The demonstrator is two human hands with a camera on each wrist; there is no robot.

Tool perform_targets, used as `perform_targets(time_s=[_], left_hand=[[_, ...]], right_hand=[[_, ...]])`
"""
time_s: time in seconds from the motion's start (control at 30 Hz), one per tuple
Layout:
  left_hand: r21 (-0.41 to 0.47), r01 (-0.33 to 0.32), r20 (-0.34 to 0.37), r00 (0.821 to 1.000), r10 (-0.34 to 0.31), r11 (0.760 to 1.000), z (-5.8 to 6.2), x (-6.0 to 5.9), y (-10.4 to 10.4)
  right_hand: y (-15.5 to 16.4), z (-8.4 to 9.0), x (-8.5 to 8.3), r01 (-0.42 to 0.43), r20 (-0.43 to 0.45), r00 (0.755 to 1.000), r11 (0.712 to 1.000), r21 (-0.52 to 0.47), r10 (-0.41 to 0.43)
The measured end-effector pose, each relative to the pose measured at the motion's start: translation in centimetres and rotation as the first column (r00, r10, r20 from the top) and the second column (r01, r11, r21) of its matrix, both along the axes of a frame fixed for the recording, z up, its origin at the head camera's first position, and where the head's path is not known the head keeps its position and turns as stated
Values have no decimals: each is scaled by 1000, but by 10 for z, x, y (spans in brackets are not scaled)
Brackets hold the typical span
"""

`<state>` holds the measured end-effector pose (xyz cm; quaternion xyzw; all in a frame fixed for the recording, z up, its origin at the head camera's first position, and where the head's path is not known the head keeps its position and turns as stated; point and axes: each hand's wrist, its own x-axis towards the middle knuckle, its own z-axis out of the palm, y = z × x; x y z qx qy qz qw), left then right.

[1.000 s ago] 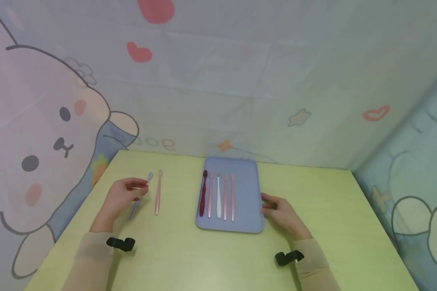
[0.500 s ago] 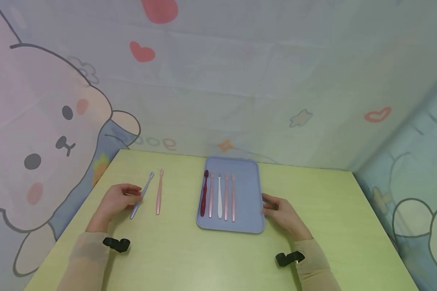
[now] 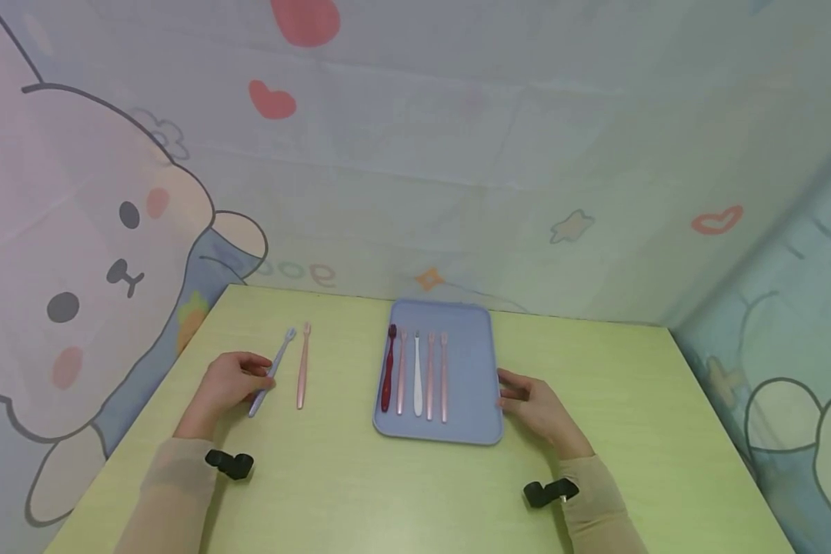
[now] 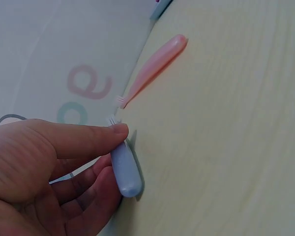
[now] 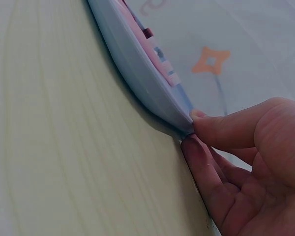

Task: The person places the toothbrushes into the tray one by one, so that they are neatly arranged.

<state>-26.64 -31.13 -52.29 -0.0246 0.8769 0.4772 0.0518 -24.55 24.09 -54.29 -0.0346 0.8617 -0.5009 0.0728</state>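
My left hand (image 3: 231,382) is at the left of the table, its thumb and fingers pinching a lavender-blue toothbrush (image 4: 125,169) along the handle. In the head view that brush lies slanted, its bristles pointing to the back. Just right of it a pink toothbrush (image 3: 302,369) lies on the table. With thumb on the rim and a finger below, my right hand (image 3: 536,404) grips the right edge of a blue tray (image 3: 474,369). In the tray a dark red toothbrush (image 3: 388,373), a white toothbrush (image 3: 418,381) and pink toothbrushes (image 3: 445,381) lie side by side.
The pale yellow-green table (image 3: 332,485) runs back to a cartoon-printed cloth (image 3: 422,154), which also hangs at both sides. Each sleeve carries a small black wrist camera (image 3: 230,464).
My left hand has drawn back and down from near the lavender-blue toothbrush's head to its handle, with the thumb now over it. The right hand stays at the tray's edge.
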Motion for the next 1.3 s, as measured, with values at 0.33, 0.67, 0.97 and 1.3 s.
perform_targets(time_s=[0.33,0.67,0.97,1.3], left_hand=[[-69,5,17,1000,-4,998,-8,14,-4],[-74,-41,89,995,48,996,-20,41,-16],[-80,-63,55,996,67,995,-6,24,-3],[-79,-55,36,998,58,995,3,-3,5]], right_hand=[[-2,-11,5,-40,6,999,999,-10,40],[-12,-17,17,-77,-2,997,997,-30,77],[-7,-10,10,-55,-4,998,998,-37,55],[1,-3,-1,-22,-23,999,1000,-8,22]])
